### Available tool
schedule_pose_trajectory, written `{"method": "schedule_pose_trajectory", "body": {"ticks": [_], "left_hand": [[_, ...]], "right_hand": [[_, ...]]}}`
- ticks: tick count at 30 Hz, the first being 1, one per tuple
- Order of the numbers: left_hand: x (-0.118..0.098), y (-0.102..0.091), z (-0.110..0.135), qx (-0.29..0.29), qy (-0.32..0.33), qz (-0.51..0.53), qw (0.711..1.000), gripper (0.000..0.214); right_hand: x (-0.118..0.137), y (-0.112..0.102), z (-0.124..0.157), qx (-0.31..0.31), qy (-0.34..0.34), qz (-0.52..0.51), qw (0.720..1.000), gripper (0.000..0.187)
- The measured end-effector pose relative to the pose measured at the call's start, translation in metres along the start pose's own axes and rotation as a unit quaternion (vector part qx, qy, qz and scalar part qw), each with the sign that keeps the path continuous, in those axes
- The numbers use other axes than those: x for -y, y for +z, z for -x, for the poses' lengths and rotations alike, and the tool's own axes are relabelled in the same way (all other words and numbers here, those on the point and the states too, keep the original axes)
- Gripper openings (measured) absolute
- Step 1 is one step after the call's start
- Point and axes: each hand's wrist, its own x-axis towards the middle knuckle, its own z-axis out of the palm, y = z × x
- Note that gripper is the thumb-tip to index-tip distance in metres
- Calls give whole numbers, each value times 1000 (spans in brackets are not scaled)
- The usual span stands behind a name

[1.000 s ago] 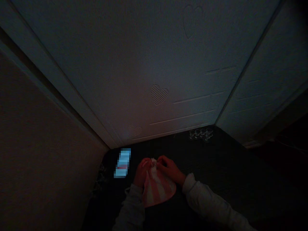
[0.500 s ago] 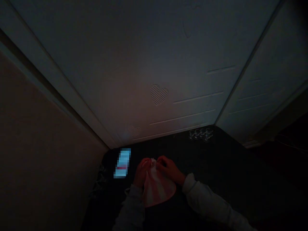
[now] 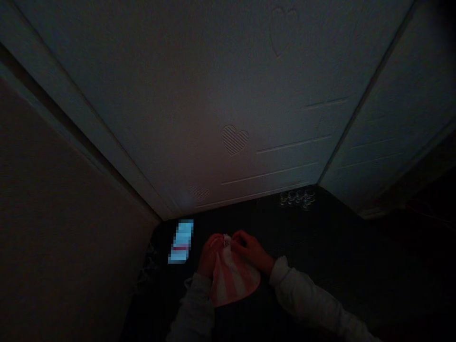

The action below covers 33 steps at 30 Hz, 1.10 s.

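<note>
A pink and white striped cloth (image 3: 233,280), perhaps a small bag, spreads out toward me on the dark table, its top gathered into a bunch. My left hand (image 3: 209,254) is closed on the left side of that bunch. Pinching at the right side of it is my right hand (image 3: 251,249), fingers bent inward. Between the fingertips a pale crumpled part of the cloth shows. Dim light hides the exact finger contact. A thin white loop (image 3: 188,283) lies beside my left wrist; what it belongs to cannot be made out.
A lit phone-like screen (image 3: 181,242), blurred into blocks, lies left of my hands. Several small clear glass cups (image 3: 299,197) stand at the table's back right. More dim clear objects (image 3: 144,273) line the left edge. A white panel (image 3: 160,118) with heart reliefs rises behind the table (image 3: 342,251).
</note>
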Motion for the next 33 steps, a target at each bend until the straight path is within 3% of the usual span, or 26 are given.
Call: {"method": "schedule_pose_trajectory", "body": {"ticks": [33], "left_hand": [[6, -4, -3, 10, 2, 2, 1000, 24]], "right_hand": [[-4, 0, -1, 5, 3, -7, 1000, 24]]}}
